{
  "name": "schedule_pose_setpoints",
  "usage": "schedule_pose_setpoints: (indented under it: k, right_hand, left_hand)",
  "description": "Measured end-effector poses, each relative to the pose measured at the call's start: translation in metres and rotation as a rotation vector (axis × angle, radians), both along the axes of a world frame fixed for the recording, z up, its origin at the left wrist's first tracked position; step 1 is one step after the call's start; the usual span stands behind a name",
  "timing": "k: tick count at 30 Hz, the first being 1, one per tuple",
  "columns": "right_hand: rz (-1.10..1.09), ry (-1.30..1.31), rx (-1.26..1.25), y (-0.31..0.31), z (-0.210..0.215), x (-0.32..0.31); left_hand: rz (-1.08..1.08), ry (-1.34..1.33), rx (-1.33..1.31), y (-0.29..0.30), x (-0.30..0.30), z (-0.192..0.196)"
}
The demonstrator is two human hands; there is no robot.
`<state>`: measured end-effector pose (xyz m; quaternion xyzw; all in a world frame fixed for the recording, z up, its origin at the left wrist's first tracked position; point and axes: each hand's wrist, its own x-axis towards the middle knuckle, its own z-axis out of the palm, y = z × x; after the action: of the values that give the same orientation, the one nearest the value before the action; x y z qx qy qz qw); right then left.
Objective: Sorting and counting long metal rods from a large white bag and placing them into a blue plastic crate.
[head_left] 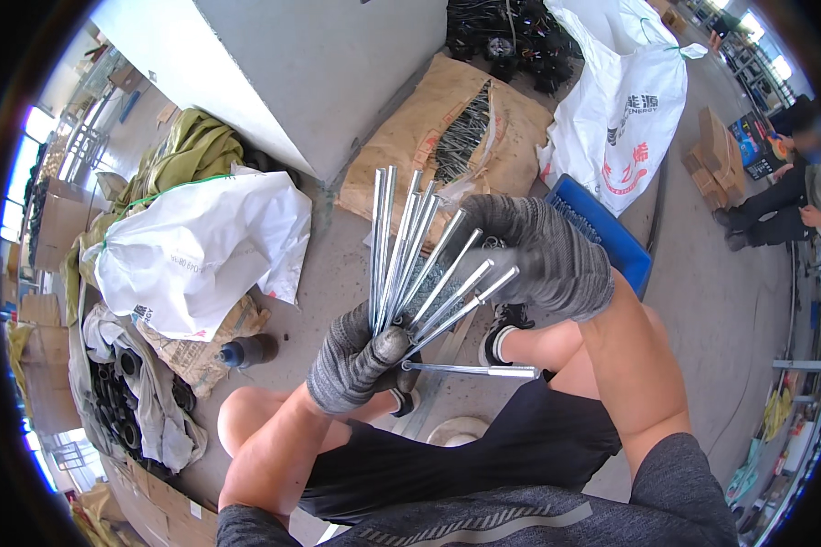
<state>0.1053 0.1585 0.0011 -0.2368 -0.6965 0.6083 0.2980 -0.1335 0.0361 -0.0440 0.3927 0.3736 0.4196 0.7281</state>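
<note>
grey concrete floor spreads all around; the grey-knit-gloved left hand clenches a handful, seemingly already gathered, of slender silver metal rods, shiny and splayed fanwise; the matching gloved right hand is blurred beside their tips, its grip unclear; beyond, a torn brown paper sack holds thin grey metal pieces, perhaps left to handle

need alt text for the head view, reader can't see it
A person's left grip, in a grey knitted glove, holds a fan of slim, shiny silver metal rods; the right grip, similarly gloved and blurred, is close to their upper ends. Beyond are a torn brown paper sack showing thin metal pieces, a printed white sack and a blue plastic tray.
</note>
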Motion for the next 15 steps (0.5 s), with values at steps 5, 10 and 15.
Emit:
schedule_pose_setpoints:
  k: [5, 10, 15]
  right_hand:
    - [-0.074, 0.218, -0.666, 0.002, 0.014, 0.003]
    - [-0.062, 0.214, -0.379, -0.003, -0.011, 0.009]
    - [0.071, 0.255, -0.637, 0.006, -0.003, 0.016]
  left_hand:
    - [-0.007, 0.028, -0.013, -0.001, -0.001, 0.002]
    - [0.017, 0.076, 0.058, -0.001, 0.011, 0.006]
    - [0.097, 0.116, 0.130, -0.005, 0.020, 0.000]
